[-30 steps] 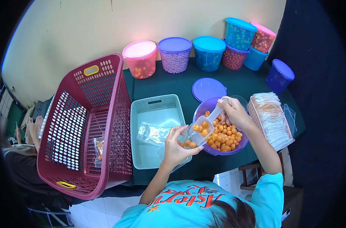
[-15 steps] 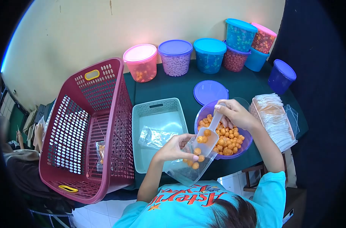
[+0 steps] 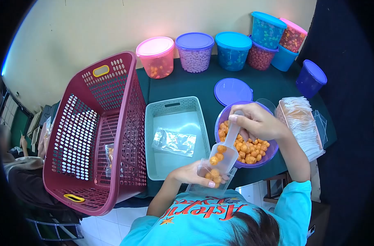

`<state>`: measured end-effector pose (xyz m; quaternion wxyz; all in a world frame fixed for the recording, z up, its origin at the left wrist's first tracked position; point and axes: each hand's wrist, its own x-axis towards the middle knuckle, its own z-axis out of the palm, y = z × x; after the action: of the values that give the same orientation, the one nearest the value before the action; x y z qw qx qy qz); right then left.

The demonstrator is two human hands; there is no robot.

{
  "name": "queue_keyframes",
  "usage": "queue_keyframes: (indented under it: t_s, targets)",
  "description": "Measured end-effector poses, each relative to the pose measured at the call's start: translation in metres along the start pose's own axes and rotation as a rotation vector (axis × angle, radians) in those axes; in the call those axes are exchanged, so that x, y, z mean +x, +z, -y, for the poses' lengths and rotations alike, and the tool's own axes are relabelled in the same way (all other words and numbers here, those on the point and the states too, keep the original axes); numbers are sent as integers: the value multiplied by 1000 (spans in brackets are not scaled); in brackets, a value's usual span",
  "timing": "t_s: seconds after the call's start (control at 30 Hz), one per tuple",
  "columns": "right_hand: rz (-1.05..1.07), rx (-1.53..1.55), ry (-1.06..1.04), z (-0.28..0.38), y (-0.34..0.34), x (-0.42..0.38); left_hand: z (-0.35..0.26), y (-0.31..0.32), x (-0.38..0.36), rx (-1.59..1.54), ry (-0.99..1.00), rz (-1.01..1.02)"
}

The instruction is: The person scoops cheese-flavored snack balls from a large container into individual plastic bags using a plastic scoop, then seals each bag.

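Observation:
My right hand (image 3: pixel 256 121) grips the handle of a clear scoop (image 3: pixel 227 156), tilted down to the left over the near-left rim of a purple tub (image 3: pixel 270 155) of orange snack balls (image 3: pixel 250 151). Several balls lie in the scoop and at its mouth. My left hand (image 3: pixel 193 174) is wrapped round a clear plastic bag (image 3: pixel 203 189), which surrounds the scoop's lower end. Left of the tub, a pale green tray (image 3: pixel 153 123) holds a flat clear packet (image 3: pixel 174 142).
A maroon basket (image 3: pixel 131 123) with a filled packet (image 3: pixel 109 160) stands left. Lidded tubs (image 3: pixel 194 57) line the back. A purple lid (image 3: pixel 233 92) lies behind the open tub. White packets (image 3: pixel 300 125) fill a box at right. Another person's hand (image 3: pixel 23 142) shows far left.
The scoop has moved down and deeper into the bag, with balls now nearer its mouth. My left hand has shifted slightly right and down. The whole view has shifted a little.

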<state>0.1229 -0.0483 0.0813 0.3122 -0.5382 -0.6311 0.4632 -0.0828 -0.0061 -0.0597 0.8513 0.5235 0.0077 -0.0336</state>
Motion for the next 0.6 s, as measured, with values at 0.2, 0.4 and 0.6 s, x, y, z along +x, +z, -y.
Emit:
queue_keyframes:
  t_s: [0.2, 0.4, 0.6]
  targets:
    - [-130, -6, -46, 13, -11, -2, -16, 4, -5, 131, 46, -155]
    - [-130, -23, -112, 13, -23, -4, -21, 2, -2, 270, 103, -209]
    - [-123, -24, -259, 17, -29, -4, -14, -5, 3, 193, 189, -177]
